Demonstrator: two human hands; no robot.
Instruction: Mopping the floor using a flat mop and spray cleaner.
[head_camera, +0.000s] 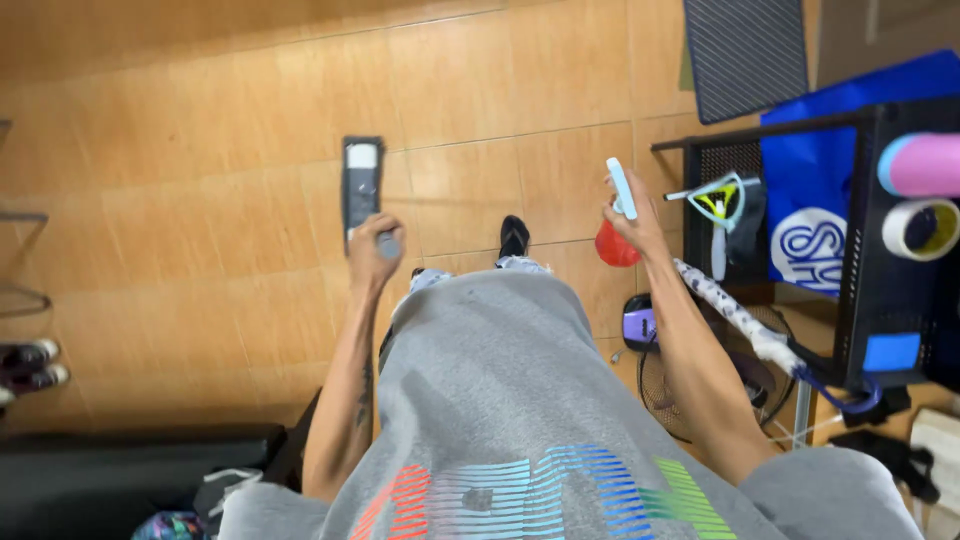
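I look straight down over my grey shirt at an orange tiled floor (200, 150). My left hand (372, 252) is closed around the handle of a dark flat tool with a white rectangle near its far end (361, 180), held out in front of me. My right hand (632, 222) grips a slim light-blue stick-shaped object (621, 187) that points up and away. A red object (612, 247) sits just below and behind that hand. My dark-socked foot (513, 237) shows between the two hands.
A black metal rack (868, 240) stands at the right with a blue bag (812, 190), a pink roll (925, 165) and a tape roll (920, 228). A floor fan (690, 395), a patterned umbrella (740, 320) and a black mat (745, 55) lie nearby. Shoes (30, 365) sit far left.
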